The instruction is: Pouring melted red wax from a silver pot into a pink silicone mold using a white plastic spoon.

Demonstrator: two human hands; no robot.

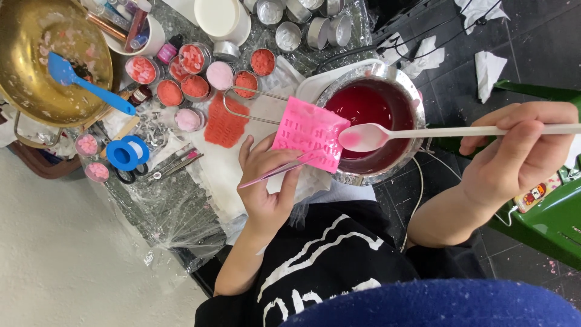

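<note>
My right hand (pixel 520 154) grips the long handle of a white spoon (pixel 363 136). The spoon's bowl holds pink liquid and hovers over a metal pot (pixel 411 97) of red liquid. My left hand (pixel 266 181) holds a pink rectangular mold (pixel 308 133) at the pot's left rim, together with a thin pink stick or tweezers (pixel 275 172) lying across the fingers. The spoon's tip is right at the mold's right edge.
A brass bowl (pixel 24 36) with a blue spatula (pixel 85 85) sits at top left. Several small tins (pixel 195 86) of red and pink wax, a blue tape roll (pixel 127 152) and empty metal tins (pixel 318 30) crowd the table. Right: green chair (pixel 544 218), tissues (pixel 487 69) on the dark floor.
</note>
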